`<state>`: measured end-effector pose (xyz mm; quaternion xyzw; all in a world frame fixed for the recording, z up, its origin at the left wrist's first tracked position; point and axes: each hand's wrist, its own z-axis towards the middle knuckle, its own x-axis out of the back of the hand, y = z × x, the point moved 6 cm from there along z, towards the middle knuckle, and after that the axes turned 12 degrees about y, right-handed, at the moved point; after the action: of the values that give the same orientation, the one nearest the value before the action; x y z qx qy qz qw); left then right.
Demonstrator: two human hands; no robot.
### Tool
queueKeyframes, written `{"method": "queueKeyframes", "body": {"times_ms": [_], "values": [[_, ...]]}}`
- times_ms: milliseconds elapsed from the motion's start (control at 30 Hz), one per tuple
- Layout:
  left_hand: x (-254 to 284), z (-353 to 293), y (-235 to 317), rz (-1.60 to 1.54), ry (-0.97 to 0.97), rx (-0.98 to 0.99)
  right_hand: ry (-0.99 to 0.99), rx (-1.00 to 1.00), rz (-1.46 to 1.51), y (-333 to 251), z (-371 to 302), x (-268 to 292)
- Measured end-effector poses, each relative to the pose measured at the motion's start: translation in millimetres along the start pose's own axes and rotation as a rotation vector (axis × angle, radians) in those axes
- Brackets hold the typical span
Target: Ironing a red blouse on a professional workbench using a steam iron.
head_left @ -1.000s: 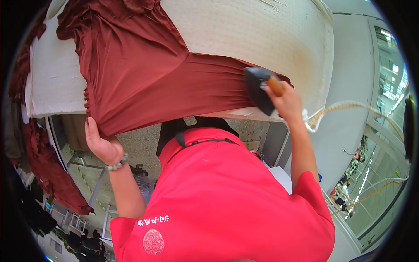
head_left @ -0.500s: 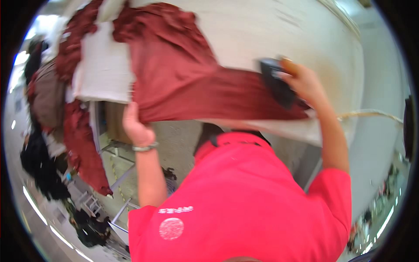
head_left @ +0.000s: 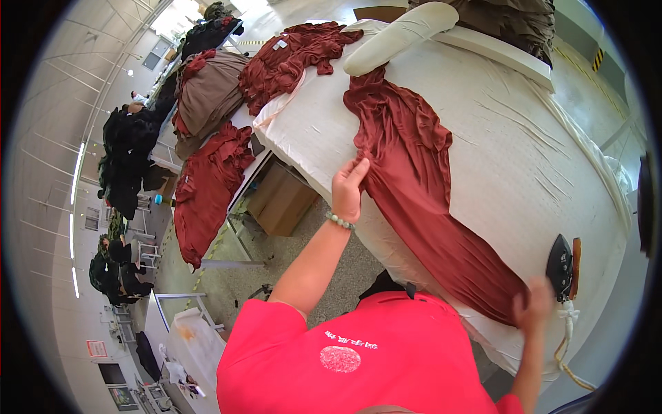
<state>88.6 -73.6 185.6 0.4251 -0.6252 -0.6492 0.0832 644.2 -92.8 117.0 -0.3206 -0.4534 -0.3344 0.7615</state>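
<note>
A dark red garment (head_left: 434, 214) lies across the white padded ironing table (head_left: 503, 172), gathered at the far end and narrowing toward me. My left hand (head_left: 348, 190) pinches its left edge about halfway up, thumb against the fingers. My right hand (head_left: 534, 307) is by the garment's near right end, smeared by motion, so I cannot tell whether it grips the cloth. Just beyond that hand, a black iron (head_left: 560, 265) with a brown handle stands on the table, with no hand on it. A pale cord or hose (head_left: 565, 345) runs from it toward the near edge.
A long padded white pressing board (head_left: 403, 38) rises above the table's far side. More dark red garments (head_left: 289, 58) lie heaped at the far left corner, and another (head_left: 210, 200) hangs lower down. Beneath sits a cardboard box (head_left: 283, 200). Brown cloth (head_left: 500, 24) is piled behind.
My right hand has let go of the iron, which now stands at the right. The garment lies more lengthwise, and my left hand has moved to pinch its edge. The view has turned.
</note>
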Motion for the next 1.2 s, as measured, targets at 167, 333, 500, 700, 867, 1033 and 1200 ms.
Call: {"method": "queueKeyframes", "body": {"times_ms": [167,333,500,700,867,1033,1200], "values": [[12.1,8.5,3.6,-0.072,0.146,-0.11,-0.036,-0.149,0.002,-7.5,-73.9,-3.7],[62.1,-16.4,40.0,-0.235,0.51,-0.013,0.176,-0.532,0.244,31.1,-82.0,-13.0],[99.2,-55.0,185.7,0.051,0.624,-0.247,0.254,-1.073,0.967,15.6,-76.1,-24.9],[72.8,64.1,139.1,0.64,0.375,-0.539,0.643,-1.341,1.385,1.6,-79.0,-39.8],[17.4,187.1,-99.9,0.689,0.169,-0.096,0.524,-1.535,0.549,47.9,-136.2,-50.9],[-49.7,206.7,-208.7,0.867,0.091,0.062,-0.004,-1.452,-0.113,67.4,-145.6,-38.4],[-71.8,177.0,-206.8,1.237,-0.364,-0.318,0.223,-0.778,-0.467,60.6,-30.3,16.3]]}}
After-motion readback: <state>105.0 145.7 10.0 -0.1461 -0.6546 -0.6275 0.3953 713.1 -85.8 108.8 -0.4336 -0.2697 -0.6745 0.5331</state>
